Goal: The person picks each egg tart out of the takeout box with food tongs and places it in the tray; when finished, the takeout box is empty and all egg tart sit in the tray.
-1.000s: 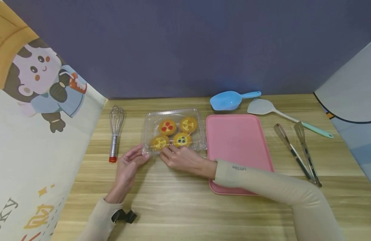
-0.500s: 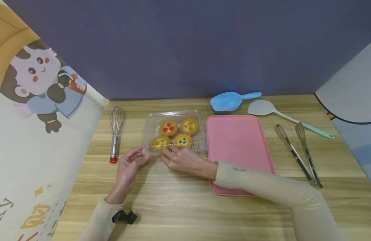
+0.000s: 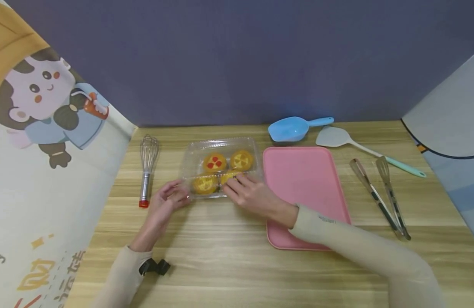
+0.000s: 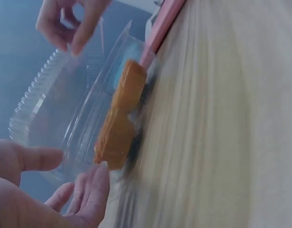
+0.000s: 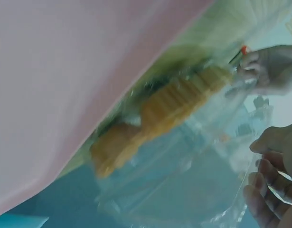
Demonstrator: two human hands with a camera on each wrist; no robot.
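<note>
A clear plastic clamshell box (image 3: 190,160) holds several egg tarts (image 3: 242,160), one topped with red pieces. Its lid (image 4: 53,102) stands partly raised, the front rim lifted off the base. My right hand (image 3: 250,194) pinches that rim between thumb and fingers, right of its middle, covering part of a front tart. At the box's front left corner is my left hand (image 3: 167,199). Its thumb and fingers are extended and spread apart, fingertips right at the base's edge beside a tart (image 4: 115,142).
A pink tray (image 3: 298,179) lies close to the box's right side. Behind it are a blue scoop (image 3: 290,129) and a spatula (image 3: 333,137). Metal tongs (image 3: 394,201) lie at the right, and a whisk (image 3: 145,184) at the left.
My right hand has moved right and up, raising the lid's front rim off the base. My left hand has stayed at the corner, shifting only slightly.
</note>
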